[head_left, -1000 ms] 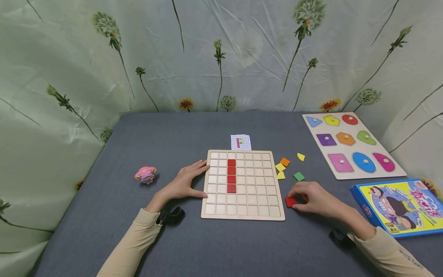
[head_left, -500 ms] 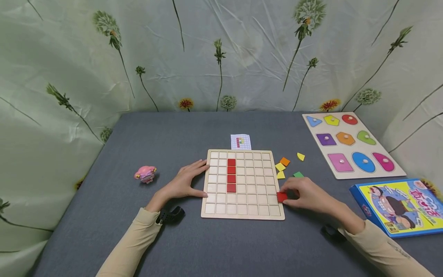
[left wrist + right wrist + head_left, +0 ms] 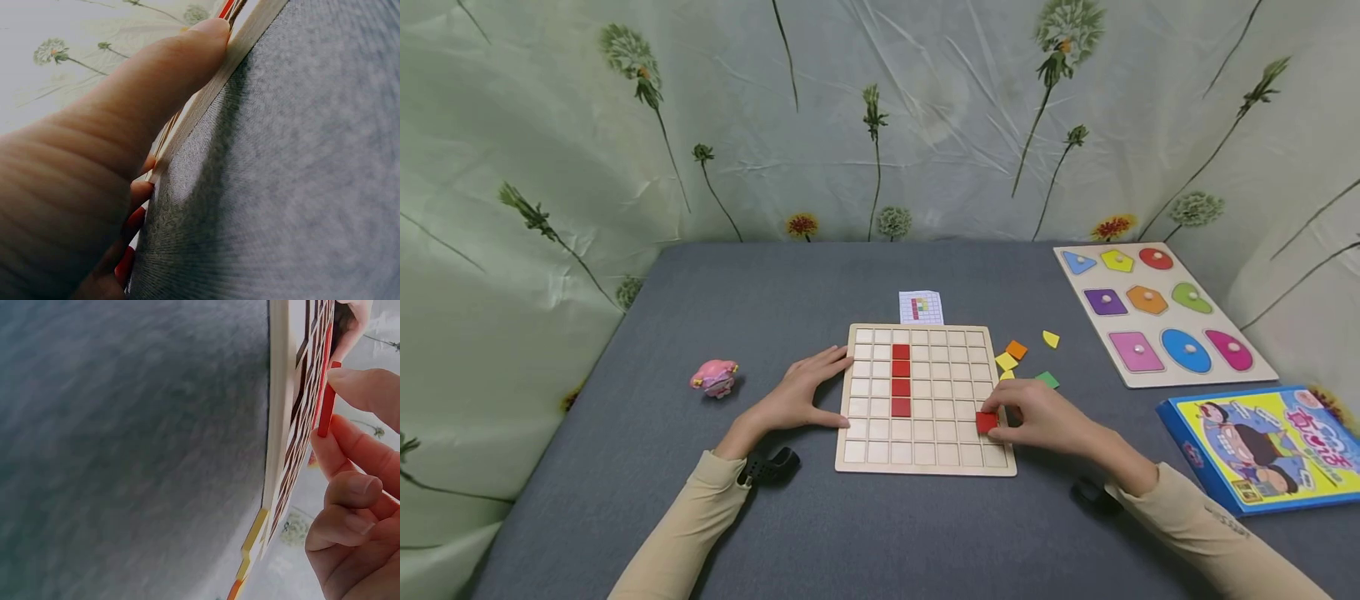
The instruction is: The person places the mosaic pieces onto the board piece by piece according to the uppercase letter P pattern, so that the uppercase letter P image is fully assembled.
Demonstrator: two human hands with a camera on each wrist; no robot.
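Note:
A wooden grid board point(image 3: 925, 458) lies on the dark cloth, with several red square tiles point(image 3: 901, 387) set in one column of its cells. Another red square tile point(image 3: 986, 423) is pinched between thumb and fingers of my right hand point(image 3: 1048, 417), over the board's right side. In the right wrist view that pinched tile point(image 3: 328, 400) stands off the board's surface. My left hand point(image 3: 793, 396) rests at the board's left edge, thumb and fingers spread and touching the rim. The left wrist view shows the thumb point(image 3: 181, 59) against the wooden edge.
A small printed card point(image 3: 921, 307) lies behind the board. Yellow tiles point(image 3: 1007, 362), an orange tile point(image 3: 1017, 349) and a green tile point(image 3: 1048, 380) lie to its right. Farther right are a knobbed shape puzzle point(image 3: 1172, 333) and a blue-yellow box point(image 3: 1262, 450). A pink toy point(image 3: 714, 378) sits left.
My right hand has carried the red tile leftward, from the cloth beside the board to above the board's right columns. The left hand has stayed at the left edge.

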